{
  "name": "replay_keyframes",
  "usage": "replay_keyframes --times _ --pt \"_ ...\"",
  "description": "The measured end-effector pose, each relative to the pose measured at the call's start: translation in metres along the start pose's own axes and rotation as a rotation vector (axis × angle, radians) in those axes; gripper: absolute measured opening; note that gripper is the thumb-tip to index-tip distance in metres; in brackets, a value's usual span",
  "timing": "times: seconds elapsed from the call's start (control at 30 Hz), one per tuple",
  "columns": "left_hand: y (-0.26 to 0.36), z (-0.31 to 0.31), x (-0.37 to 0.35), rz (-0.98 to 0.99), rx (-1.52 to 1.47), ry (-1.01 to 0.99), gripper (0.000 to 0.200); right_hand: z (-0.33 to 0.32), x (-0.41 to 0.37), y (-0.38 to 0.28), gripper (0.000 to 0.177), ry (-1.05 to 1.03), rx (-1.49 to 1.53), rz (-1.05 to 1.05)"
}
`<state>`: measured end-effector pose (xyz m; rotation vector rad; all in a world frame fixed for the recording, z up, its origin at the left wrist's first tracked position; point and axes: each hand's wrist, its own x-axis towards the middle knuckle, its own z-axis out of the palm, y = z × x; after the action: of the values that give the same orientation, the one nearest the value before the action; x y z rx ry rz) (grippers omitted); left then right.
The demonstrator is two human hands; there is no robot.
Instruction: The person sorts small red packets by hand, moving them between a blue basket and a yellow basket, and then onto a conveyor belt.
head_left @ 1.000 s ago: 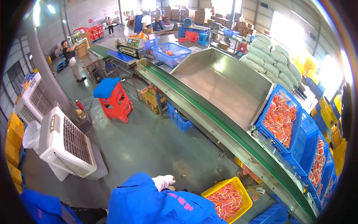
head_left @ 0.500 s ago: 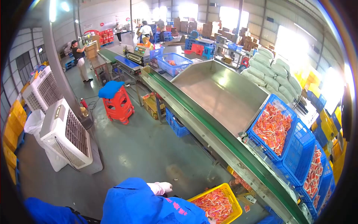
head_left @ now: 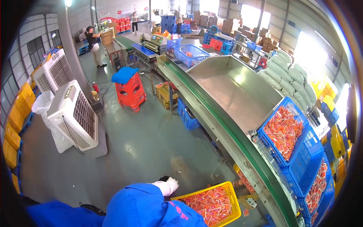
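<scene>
My left hand (head_left: 172,184), pale or gloved below a light sleeve, is near the left end of a yellow basket (head_left: 237,206). Its fingers look curled; whether anything is in them I cannot make out. The basket stands low beside my body, filled with small red-and-white packets (head_left: 211,206). My blue smock (head_left: 151,206) with red lettering covers the bottom of the view and overlaps the basket's near left side. My right hand does not show.
A long green conveyor belt (head_left: 223,123) runs diagonally beside a metal hopper (head_left: 230,81). Blue crates (head_left: 302,166) stand at right, some holding packets. Red stools (head_left: 131,92) and a white air cooler (head_left: 73,117) stand at left. Other people, including one person (head_left: 93,43), are farther back.
The view has shifted, so most surroundings sit higher and farther right. More of the basket's left end shows beside my left hand. A hand patch at the basket's near edge is out of sight.
</scene>
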<state>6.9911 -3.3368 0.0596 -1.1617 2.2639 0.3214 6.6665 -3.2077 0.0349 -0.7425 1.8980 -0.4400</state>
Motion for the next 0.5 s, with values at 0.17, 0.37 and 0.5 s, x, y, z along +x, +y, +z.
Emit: replay_keyframes --times 0.17,0.37,0.5 --pt "-0.010 -0.016 0.038 -0.194 -0.022 -0.003 0.030 -0.001 -0.005 0.012 0.038 0.013 -0.001 -0.007" --pt "-0.017 -0.027 0.094 -0.289 -0.247 -0.081 0.034 -0.001 -0.015 0.028 0.039 0.033 0.015 0.039" --pt "-0.003 -0.049 0.090 -0.235 -0.213 0.068 0.039 0.007 -0.020 0.049 0.039 0.062 0.031 0.065"
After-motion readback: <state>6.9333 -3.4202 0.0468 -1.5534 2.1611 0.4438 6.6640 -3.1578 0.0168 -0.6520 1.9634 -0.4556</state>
